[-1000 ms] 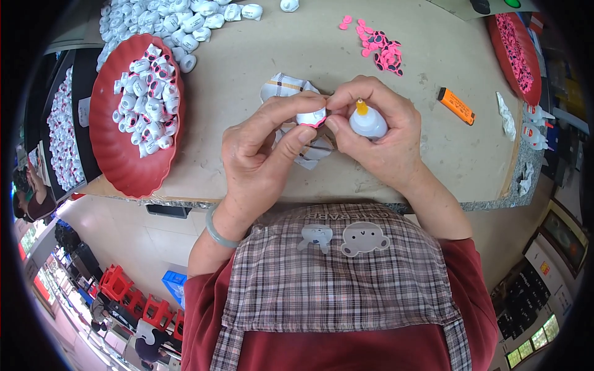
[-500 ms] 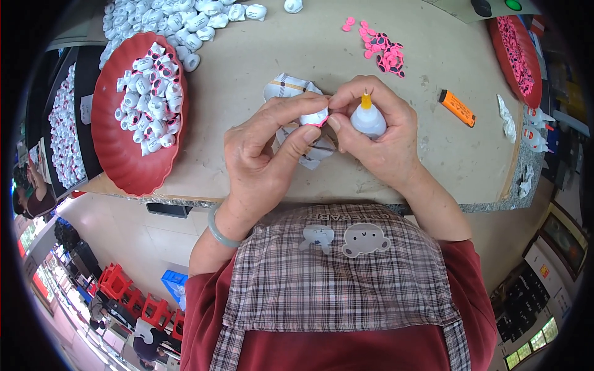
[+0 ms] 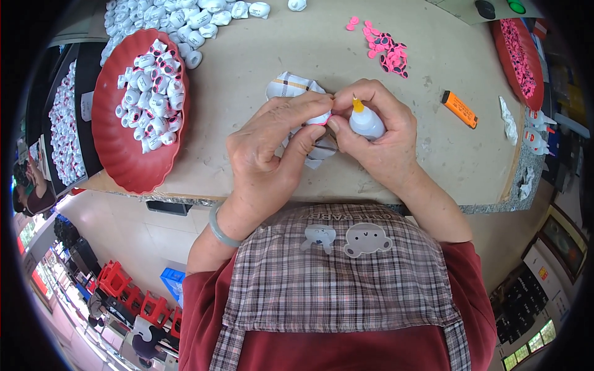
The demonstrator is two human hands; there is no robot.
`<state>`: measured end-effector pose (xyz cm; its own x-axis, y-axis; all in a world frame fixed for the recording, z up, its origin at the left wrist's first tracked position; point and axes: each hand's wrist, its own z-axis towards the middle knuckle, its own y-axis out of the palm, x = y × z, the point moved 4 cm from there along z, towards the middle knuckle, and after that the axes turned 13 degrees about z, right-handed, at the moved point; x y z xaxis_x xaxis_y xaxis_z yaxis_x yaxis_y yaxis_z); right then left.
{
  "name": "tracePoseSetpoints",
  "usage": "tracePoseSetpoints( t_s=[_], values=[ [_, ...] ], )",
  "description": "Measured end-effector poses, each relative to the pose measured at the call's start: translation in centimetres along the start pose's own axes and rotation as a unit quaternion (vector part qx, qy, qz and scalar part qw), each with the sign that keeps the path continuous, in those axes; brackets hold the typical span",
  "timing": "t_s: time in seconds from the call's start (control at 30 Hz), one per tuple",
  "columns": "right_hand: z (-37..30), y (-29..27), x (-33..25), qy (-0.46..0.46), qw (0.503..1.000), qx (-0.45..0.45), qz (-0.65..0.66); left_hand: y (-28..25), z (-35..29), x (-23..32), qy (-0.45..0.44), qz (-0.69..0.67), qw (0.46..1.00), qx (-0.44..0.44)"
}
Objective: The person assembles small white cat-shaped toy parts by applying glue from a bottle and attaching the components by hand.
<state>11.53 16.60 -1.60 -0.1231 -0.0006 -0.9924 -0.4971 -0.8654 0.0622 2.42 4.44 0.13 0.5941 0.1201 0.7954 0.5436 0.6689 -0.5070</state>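
Red stools (image 3: 127, 284) stand well apart from the tan counter (image 3: 458, 55). A scalloped red dish (image 3: 124, 167) holds pink-marked white pieces (image 3: 148, 102). Above the counter, the left hand (image 3: 266, 145) has fingers pinched on a small white piece (image 3: 319, 119); the right hand (image 3: 390, 127) wraps its fingers around a yellow-tipped bottle (image 3: 368, 125).

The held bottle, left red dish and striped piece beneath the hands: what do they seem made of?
Bottle: likely plastic, from its smooth, milky wall. Red dish: probably moulded plastic with soft sheen, given its fluted rim. Striped piece: apparently matte fabric, judging by its uneven edge; paper possible.
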Motion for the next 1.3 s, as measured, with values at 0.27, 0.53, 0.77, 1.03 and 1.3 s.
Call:
tracePoseSetpoints(
  t_s=[0.27,0.53,0.77,1.03,1.3],
  values=[
    [0.4,0.4,-0.1,0.032,0.999,0.021,0.008,0.0,-0.1,-1.1,-0.112,-0.108,0.988,-0.023],
    [0.8,-0.6,-1.3,0.068,0.986,0.039,0.146,-1.3,0.5,-2.4,-0.257,-0.489,0.831,-0.062],
    [0.6,-0.6,-0.9,0.1,0.986,0.037,0.129,-1.9,0.1,-3.5,-0.283,-0.604,0.741,-0.075],
    [0.4,-1.4,-1.0,0.106,0.988,0.042,0.107,-10.0,1.4,-2.5,-0.164,-0.144,0.96,0.176],
    [0.5,-1.0,-1.2,0.111,0.99,0.022,0.088,-14.0,2.6,-3.7,-0.181,-0.047,0.96,0.209]
  ],
)
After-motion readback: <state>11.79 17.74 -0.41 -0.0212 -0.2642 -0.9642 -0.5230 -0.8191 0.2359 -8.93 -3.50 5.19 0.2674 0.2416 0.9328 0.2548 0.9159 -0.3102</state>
